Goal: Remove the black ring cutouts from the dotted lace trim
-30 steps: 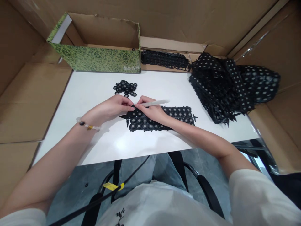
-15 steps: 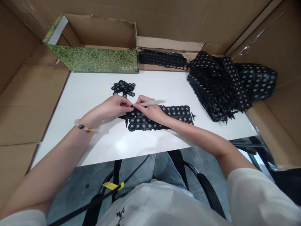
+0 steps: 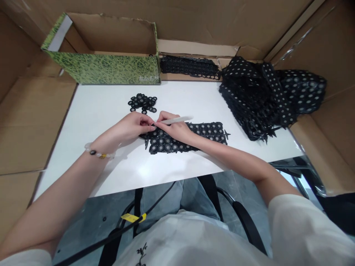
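Note:
A black rubber sheet (image 3: pixel 166 147) with rows of round, grey-centred pieces lies flat on the white table. My right hand (image 3: pixel 176 129) rests over its upper part, fingers closed around a white pen-like tool (image 3: pixel 177 120) whose tip points left. At the sheet's top left corner, my left hand (image 3: pixel 135 125) pinches the edge with thumb and forefinger, close beside the tool's tip. The fingertips of both hands nearly meet, and the exact contact there is too small to make out. Behind my left hand sits a small pile of loose black rings (image 3: pixel 142 101) with grey centres.
An open green-patterned box (image 3: pixel 111 68) stands at the back left. Next to it, black perforated strips (image 3: pixel 190 67) lie in a cardboard tray. A heap of black dotted sheets (image 3: pixel 255 96) covers the right side. Cardboard walls (image 3: pixel 194 18) surround the white table (image 3: pixel 91 107).
The whole view has shifted slightly, so things sit a little further left and higher. Both hands keep the same hold at the sheet's corner, with hardly any movement.

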A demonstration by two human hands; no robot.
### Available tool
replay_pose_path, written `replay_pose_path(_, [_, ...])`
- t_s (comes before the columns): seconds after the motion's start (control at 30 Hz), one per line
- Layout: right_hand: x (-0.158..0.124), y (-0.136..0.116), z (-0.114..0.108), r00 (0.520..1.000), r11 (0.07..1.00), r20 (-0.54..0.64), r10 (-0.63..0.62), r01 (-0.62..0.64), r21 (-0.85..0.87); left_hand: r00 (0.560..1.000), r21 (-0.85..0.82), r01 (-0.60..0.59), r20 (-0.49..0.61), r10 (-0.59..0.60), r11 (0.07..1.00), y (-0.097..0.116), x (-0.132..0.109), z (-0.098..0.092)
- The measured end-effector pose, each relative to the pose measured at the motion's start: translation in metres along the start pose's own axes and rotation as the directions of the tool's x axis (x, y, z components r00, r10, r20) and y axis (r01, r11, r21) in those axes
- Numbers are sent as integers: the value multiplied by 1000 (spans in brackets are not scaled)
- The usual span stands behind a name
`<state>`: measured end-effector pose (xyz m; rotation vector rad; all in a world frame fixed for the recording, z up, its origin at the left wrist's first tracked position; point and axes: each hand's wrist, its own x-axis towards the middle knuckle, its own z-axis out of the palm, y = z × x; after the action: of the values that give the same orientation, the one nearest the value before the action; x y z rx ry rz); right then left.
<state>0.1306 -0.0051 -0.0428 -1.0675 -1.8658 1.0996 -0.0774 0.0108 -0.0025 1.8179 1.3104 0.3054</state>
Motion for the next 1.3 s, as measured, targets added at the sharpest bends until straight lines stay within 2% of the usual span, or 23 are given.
replay_pose_path(0.23, [0,-1,-7,1000,997,-3,11,-11,82,1000,213,-5,-3,6,977,3,-1,-8])
replay_pose_path(0.4, [2,1,-7,999,991,-9,42,-40,124,996,384,36,65,-65,923,4,-2,-4])
replay_pose_path(0.53, [-1,-1,-11,997,981,-62,54,-42,192,993,373,40,92,-80,927,0,-1,-2])
replay_pose_path(0.63, [-8,-11,-13,992,985,-119,37,-16,173,991,361,38,105,-81,932,0,0,-4])
replay_pose_path(0.77, [-18,-20,-9,998,991,-50,36,-29,133,987,328,38,133,-86,944,-2,0,-6])
replay_pose_path(0.93, [-19,-17,-4,995,989,23,97,-99,114,988,317,48,122,-90,947,-4,0,-7])
replay_pose_path(1.17, [-23,-16,-3,998,989,-23,64,-61,132,988,262,60,122,-95,963,3,-2,-7])
replay_pose_path(1.3, [-24,-15,-3,998,991,-11,60,-58,124,988,234,70,119,-100,970,3,-2,-7])
